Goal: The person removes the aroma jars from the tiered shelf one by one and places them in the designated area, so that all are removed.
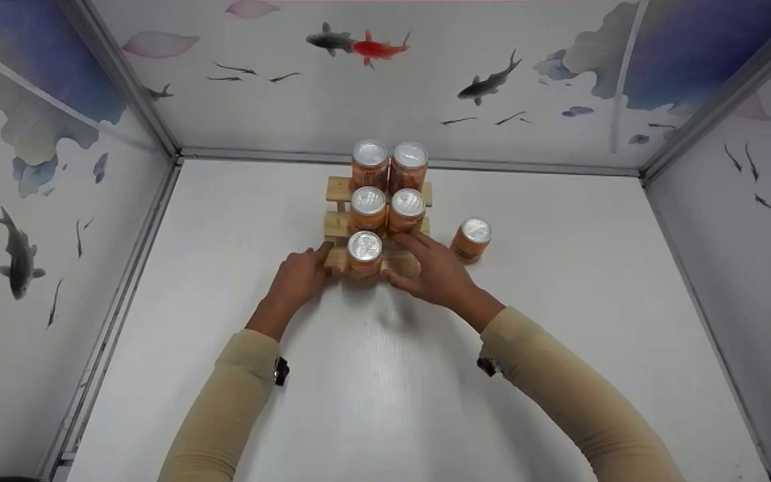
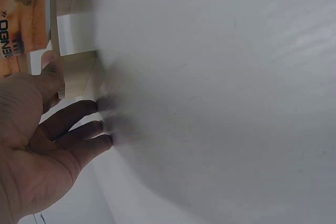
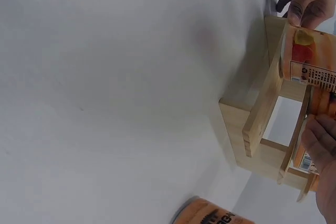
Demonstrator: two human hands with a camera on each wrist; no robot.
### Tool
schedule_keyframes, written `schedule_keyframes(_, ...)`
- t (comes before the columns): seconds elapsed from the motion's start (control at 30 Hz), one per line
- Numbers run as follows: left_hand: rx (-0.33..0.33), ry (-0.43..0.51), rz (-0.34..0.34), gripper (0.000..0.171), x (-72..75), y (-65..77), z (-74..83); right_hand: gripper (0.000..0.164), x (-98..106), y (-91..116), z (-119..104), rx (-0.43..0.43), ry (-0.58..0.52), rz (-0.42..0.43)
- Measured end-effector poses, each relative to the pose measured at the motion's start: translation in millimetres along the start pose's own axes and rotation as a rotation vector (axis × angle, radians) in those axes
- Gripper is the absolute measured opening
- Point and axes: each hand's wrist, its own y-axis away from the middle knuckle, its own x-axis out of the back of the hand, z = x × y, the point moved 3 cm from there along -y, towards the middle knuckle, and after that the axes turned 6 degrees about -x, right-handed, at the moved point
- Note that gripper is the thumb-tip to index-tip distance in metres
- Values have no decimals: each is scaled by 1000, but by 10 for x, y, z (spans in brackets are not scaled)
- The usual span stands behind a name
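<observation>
A stepped wooden rack (image 1: 338, 225) is set towards the back of the white table (image 1: 372, 388), with two orange cans (image 1: 409, 175) borne on its top step, two middle cans (image 1: 367, 217) below and a front can (image 1: 365, 260) on the lowest. Its left end is pinched by the left hand (image 1: 297, 278), probably so that sliding is prevented. One middle can is touched by the right hand (image 1: 442, 273), fingers nearly straight, perhaps to square it; thumb contact cannot be told. The lowest step's bare right part is partly blocked by that hand, beyond which a lone can (image 1: 470, 246) is stood.
</observation>
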Motion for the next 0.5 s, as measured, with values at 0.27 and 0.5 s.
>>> schedule_keyframes(0.27,0,-13,3,52,6,5,8,77,-144,-79,-145,-27,-45,-45)
schedule_keyframes(0.5,11,-15,2,51,-9,-2,20,76,-215,-112,-252,-92,-51,-8)
